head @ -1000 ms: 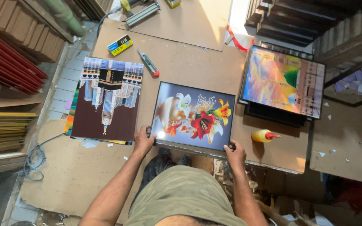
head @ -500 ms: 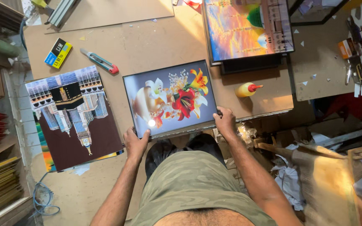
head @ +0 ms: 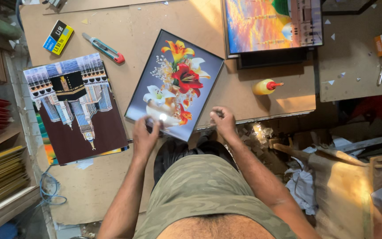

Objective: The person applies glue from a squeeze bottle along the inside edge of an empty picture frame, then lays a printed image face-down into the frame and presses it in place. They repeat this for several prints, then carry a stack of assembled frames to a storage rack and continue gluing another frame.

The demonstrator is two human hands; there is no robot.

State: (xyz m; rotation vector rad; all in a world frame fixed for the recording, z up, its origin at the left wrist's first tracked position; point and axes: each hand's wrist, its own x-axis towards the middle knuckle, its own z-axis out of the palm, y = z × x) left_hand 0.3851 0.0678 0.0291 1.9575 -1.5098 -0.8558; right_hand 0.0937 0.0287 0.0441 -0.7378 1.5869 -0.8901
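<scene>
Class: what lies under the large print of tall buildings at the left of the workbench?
Under the buildings print, the colourful edges of more prints stick out at its left and bottom; their pictures are covered.
</scene>
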